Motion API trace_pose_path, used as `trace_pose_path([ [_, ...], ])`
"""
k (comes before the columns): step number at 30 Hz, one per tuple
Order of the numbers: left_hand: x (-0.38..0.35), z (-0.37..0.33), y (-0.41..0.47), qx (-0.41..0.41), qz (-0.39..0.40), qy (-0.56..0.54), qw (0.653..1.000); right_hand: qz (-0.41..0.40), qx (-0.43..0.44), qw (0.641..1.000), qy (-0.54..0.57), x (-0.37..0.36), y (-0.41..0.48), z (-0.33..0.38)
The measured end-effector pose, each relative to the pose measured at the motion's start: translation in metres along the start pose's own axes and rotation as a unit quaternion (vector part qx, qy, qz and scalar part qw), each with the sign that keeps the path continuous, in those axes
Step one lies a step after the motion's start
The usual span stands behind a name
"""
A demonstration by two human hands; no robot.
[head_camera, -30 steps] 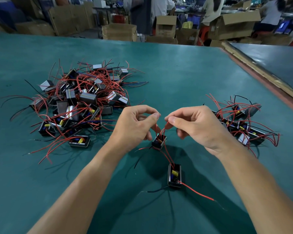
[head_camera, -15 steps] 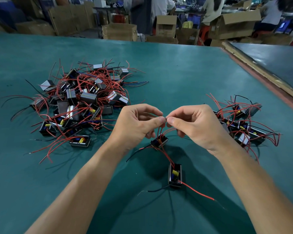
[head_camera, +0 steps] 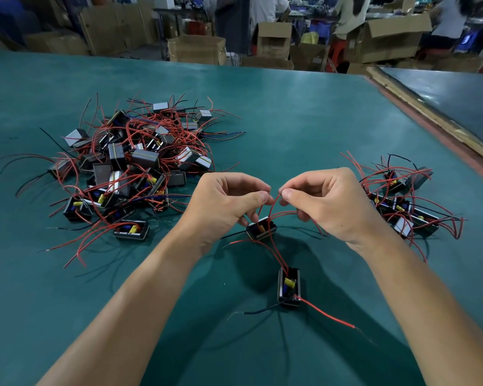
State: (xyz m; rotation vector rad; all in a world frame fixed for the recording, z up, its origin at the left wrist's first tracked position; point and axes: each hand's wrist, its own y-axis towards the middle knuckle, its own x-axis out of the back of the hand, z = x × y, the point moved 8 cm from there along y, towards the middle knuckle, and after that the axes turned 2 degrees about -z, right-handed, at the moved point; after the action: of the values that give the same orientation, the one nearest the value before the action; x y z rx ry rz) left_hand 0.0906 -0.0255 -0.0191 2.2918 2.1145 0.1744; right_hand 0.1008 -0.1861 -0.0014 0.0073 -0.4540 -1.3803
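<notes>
Left hand [head_camera: 223, 207] and right hand [head_camera: 326, 204] each pinch a red wire [head_camera: 272, 208] end between thumb and forefinger, tips meeting above the black box [head_camera: 261, 230] mid-table [head_camera: 290, 121]. Best to twist the ends tightly, leaving slack so the second box [head_camera: 289, 286], nearer the front edge, isn't dragged.

Red wires [head_camera: 273, 203], black modules [head_camera: 261, 231] with yellow parts, teal table [head_camera: 290, 121].

The table [head_camera: 290, 121] was covered in matt teal felt-like cloth. The small modules [head_camera: 261, 231] had black plastic shells, their red wires [head_camera: 273, 207] glossy plastic-sheathed. Background boxes [head_camera: 273, 37] were plain brown cardboard.
</notes>
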Motion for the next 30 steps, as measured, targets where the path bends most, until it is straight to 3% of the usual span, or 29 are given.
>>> trace_pose_path([
  [9,0.0,0.002,0.0,0.006,-0.004,0.025,1.0,-0.018,0.077,0.995,-0.06,0.005,-0.001,0.01],
  [23,-0.005,0.002,-0.002,0.001,0.032,0.015,0.999,0.0,0.078,0.993,-0.089,0.001,0.0,0.006],
  [30,-0.013,0.016,-0.003,0.075,0.096,0.025,0.992,-0.019,0.084,0.992,-0.093,0.006,0.0,0.007],
])
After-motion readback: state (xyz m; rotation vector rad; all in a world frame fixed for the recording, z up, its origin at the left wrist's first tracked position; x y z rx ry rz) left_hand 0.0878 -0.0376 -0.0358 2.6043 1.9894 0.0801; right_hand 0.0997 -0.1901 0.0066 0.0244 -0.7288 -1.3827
